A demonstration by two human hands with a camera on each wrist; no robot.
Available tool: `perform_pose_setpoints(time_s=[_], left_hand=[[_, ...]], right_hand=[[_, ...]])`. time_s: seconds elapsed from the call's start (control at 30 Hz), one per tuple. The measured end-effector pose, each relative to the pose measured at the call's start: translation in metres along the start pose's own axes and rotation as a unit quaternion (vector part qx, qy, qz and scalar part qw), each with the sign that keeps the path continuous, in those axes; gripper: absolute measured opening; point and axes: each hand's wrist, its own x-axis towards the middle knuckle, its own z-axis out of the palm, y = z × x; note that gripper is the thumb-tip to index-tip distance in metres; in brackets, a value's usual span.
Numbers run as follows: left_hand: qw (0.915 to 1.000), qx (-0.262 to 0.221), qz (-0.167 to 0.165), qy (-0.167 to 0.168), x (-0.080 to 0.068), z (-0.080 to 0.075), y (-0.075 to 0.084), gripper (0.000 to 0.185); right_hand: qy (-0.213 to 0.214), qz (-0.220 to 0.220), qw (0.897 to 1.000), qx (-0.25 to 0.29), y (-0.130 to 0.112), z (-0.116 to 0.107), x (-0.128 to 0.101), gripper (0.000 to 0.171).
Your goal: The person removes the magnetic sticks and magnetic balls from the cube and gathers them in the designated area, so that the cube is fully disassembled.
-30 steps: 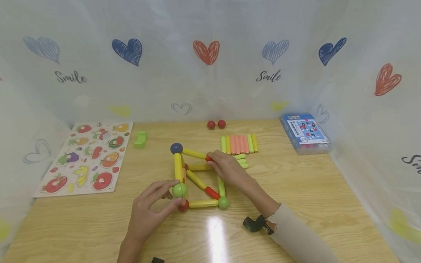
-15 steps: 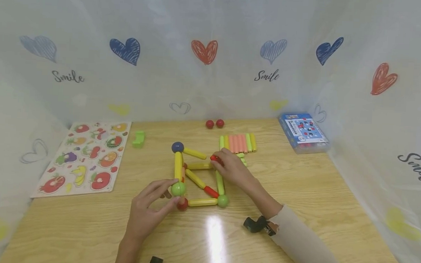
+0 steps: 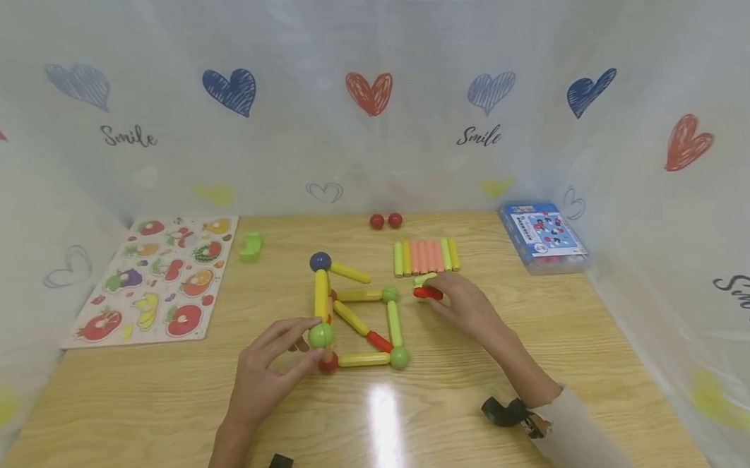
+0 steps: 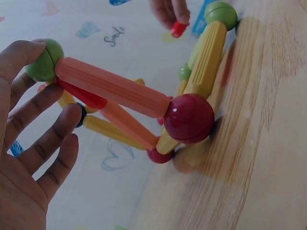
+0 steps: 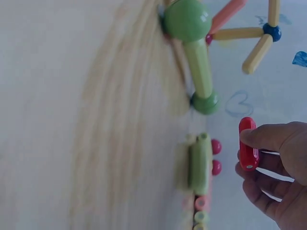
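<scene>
My left hand [image 3: 266, 366] pinches a green ball [image 3: 321, 335] at the top near corner of a frame built of rods and balls. From that ball a salmon rod [image 4: 112, 86] slopes down to a red ball [image 4: 189, 118] at the base, seen in the left wrist view. A yellow rod [image 3: 350, 273] sticks out from the blue ball [image 3: 320, 261] with its far end free. My right hand [image 3: 467, 306] holds a short red rod [image 5: 248, 143] between thumb and fingers, right of the frame. Light-green rods [image 3: 425, 279] show partly behind it.
A row of salmon, green and yellow rods [image 3: 427, 256] lies behind my right hand. Two red balls [image 3: 385, 221] sit at the back. A blue box [image 3: 543, 236] stands back right; a fruit board [image 3: 156, 279] and a green block [image 3: 250, 247] are at left.
My right hand has pulled the red rod off the free end of the upper yellow rod and carried it right, uncovering a green corner ball. My left hand has stayed on its ball.
</scene>
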Motion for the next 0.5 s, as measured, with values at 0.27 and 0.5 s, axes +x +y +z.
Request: perform_pose_setpoints(time_s=[0.27, 0.5], left_hand=[[1.0, 0.004, 0.004, 0.004, -0.005, 0.002, -0.012, 0.05], [0.9999, 0.011, 0.004, 0.0, -0.005, 0.004, -0.012, 0.051]], right_hand=[[0.027, -0.081, 0.996, -0.041, 0.019, 0.013, -0.008, 0.017], [0.019, -0.083, 0.995, -0.055, 0.027, 0.02, -0.008, 0.017]])
